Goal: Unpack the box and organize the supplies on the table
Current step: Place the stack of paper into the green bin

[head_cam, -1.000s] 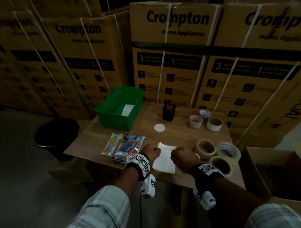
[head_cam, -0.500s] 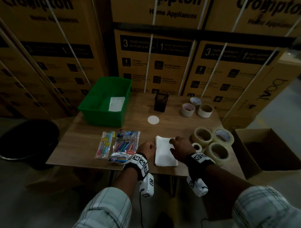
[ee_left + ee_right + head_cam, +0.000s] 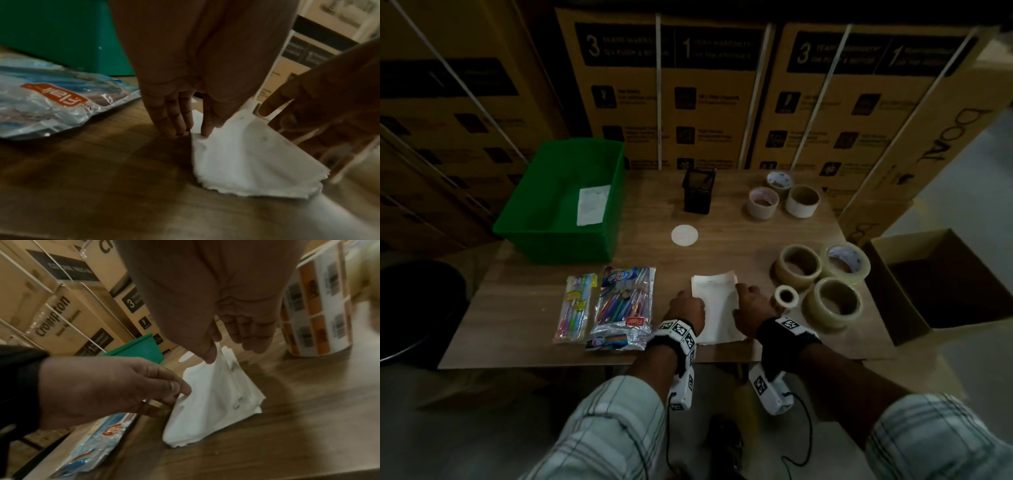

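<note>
Two hands frame the white stack of paper (image 3: 717,308) near the front edge of your table (image 3: 524,308). Your left hand (image 3: 686,310) sits at the stack's left edge, fingers pointing down to the wood and thumb tip pressing on the paper's margin. Your right hand (image 3: 751,305) is at the right edge, its thumb and fingers nipping a lifted corner of the top sheets. Left of the stack lie the large pen packet (image 3: 625,306) and, beside it, a slimmer pen packet (image 3: 575,303). The small tape roll (image 3: 786,296) stands just right of your right hand, with three bigger tape rolls (image 3: 832,303) clustered beyond. The green bin (image 3: 565,236) sits at the rear left, and the open cardboard box (image 3: 914,329) rests on the floor to the right.
</note>
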